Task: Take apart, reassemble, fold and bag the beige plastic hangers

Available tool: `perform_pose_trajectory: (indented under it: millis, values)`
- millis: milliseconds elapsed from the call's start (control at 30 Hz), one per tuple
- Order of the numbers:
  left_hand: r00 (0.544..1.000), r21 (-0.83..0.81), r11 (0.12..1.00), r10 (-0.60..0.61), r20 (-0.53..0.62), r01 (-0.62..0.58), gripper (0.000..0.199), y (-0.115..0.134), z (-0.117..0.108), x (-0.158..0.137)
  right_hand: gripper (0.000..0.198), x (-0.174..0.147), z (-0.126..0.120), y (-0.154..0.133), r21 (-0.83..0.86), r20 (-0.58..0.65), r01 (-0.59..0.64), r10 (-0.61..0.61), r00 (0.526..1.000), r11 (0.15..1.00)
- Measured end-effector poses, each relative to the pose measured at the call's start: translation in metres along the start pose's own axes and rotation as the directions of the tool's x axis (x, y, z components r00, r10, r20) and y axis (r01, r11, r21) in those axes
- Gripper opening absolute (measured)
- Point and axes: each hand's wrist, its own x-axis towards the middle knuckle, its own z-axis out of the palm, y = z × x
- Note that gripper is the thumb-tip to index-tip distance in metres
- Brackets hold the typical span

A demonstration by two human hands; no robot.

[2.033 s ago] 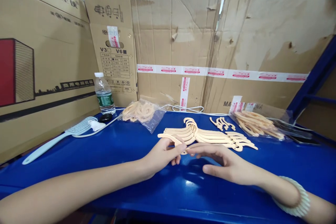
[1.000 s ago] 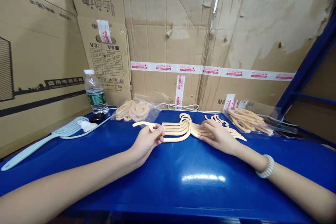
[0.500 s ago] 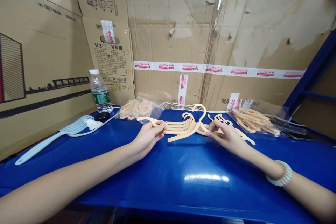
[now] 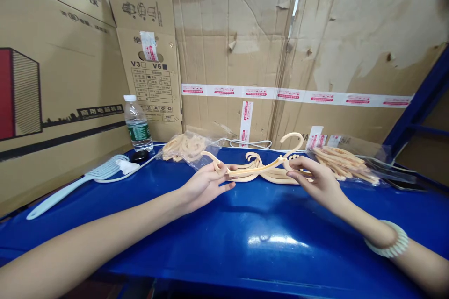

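Observation:
A beige plastic clothes hanger (image 4: 259, 169) with an upright hook spans the space between my hands, above the blue table. My right hand (image 4: 317, 180) pinches it just below the hook. A short curved beige piece (image 4: 208, 155) is between the thumb and fingers of my left hand (image 4: 205, 186), meeting the hanger's left arm end; whether the two are joined is hidden by my fingers. Behind lie several similar hangers (image 4: 247, 178) on the table, hooks toward the back, partly covered by the held one.
Clear bags of beige hanger parts lie at the back left (image 4: 185, 145) and right (image 4: 345, 163). A water bottle (image 4: 138, 126), a pale blue hairbrush (image 4: 84, 177) and a white cable (image 4: 140, 168) are on the left. Cardboard (image 4: 224, 56) walls the blue table (image 4: 238, 252); a dark flat device (image 4: 405, 182) lies far right.
The hanger has swung round and moved right with my right hand, its left arm now meeting the curved piece in my left hand. The fingers of my left hand have spread somewhat.

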Motion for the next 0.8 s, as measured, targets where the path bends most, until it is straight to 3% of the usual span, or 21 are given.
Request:
perform_pose_trajectory:
  millis: [133, 500, 800]
  values:
    - [1.000, -0.002, 1.000, -0.018, 0.006, 0.018, 0.017, -0.002, 0.000, 0.000, 0.012, 0.000, -0.001, -0.003, -0.005, -0.042, 0.036, -0.036, 0.998, 0.999]
    - [0.999, -0.017, 0.999, -0.045, -0.004, 0.044, 0.017, -0.002, -0.001, 0.000, 0.006, 0.001, -0.003, -0.006, -0.031, -0.016, 0.104, -0.105, 0.994, 0.994]
    - [0.996, 0.022, 0.999, -0.032, -0.077, 0.034, 0.022, -0.004, 0.001, 0.002, 0.010, 0.000, -0.003, -0.010, -0.101, -0.050, 0.207, -0.212, 0.976, 0.973]
